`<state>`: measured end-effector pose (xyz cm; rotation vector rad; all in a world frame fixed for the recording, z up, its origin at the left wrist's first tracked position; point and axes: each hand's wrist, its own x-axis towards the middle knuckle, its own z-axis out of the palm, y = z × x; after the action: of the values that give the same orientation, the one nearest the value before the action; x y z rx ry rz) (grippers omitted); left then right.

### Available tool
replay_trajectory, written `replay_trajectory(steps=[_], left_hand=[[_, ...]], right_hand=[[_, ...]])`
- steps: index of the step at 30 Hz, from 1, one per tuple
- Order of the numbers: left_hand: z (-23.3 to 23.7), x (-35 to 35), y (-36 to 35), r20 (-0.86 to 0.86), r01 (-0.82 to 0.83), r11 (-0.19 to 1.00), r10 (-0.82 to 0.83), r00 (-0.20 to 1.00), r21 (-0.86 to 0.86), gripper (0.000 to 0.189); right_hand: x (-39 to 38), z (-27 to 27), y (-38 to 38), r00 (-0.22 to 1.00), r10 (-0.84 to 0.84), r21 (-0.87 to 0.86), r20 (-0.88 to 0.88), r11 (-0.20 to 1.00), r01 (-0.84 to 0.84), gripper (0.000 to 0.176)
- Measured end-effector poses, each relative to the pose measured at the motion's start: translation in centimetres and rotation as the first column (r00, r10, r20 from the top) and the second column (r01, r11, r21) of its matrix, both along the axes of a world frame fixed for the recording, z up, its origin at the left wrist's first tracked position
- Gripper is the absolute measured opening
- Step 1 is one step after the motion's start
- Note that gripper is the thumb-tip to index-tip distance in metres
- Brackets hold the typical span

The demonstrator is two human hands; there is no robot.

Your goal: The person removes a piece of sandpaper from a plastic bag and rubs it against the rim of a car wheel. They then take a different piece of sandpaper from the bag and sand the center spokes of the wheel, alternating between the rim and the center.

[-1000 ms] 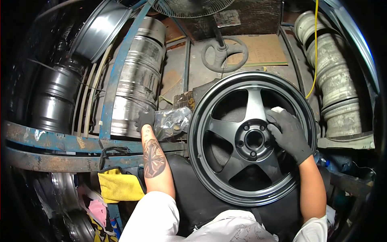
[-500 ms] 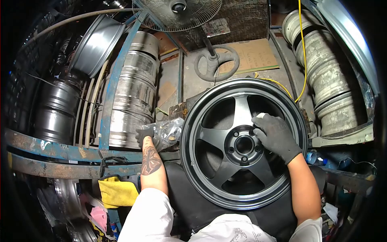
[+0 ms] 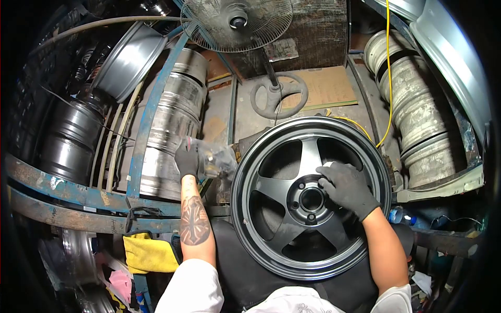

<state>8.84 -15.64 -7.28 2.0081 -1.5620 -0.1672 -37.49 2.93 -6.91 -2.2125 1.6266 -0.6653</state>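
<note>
The dark grey five-spoke metal wheel (image 3: pixel 312 182) lies face up above the black covering (image 3: pixel 235 261) before the person. The grey-gloved left hand (image 3: pixel 188 158) is closed on the edge of a clear plastic bag (image 3: pixel 216 158) beside the rim. The grey-gloved right hand (image 3: pixel 347 190), fingers bent, pinches a small white piece (image 3: pixel 329 165) at the spoke. Caution: grit beneath the piece could scratch the finish; a tilted bag could spill its contents.

Head view (wide, near), forward and down.
</note>
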Motion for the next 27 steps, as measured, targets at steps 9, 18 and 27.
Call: replay_trajectory(steps=[9, 18, 27], left_hand=[[8.5, -6.6, 5.7, -0.618, 0.000, 0.759, -0.531, 0.580, -0.652, 0.029], [11.5, -11.4, 11.4, -0.793, 0.265, 0.841, -0.536, 0.289, -0.472, 0.027], [9.8, -12.1, 11.9, -0.846, 0.586, 0.622, -0.472, -0.248, -0.519, 0.040]], right_hand=[[2.1, 2.5, 1.5, 0.976, 0.021, 0.138, 0.216, 0.989, -0.052, 0.046], [3.3, 0.9, 0.7, 0.175, -0.204, 0.214, 0.963, 0.976, -0.044, 0.082], [2.7, 0.4, 1.4, -0.009, -0.442, 0.406, 0.897, 0.832, -0.377, 0.041]])
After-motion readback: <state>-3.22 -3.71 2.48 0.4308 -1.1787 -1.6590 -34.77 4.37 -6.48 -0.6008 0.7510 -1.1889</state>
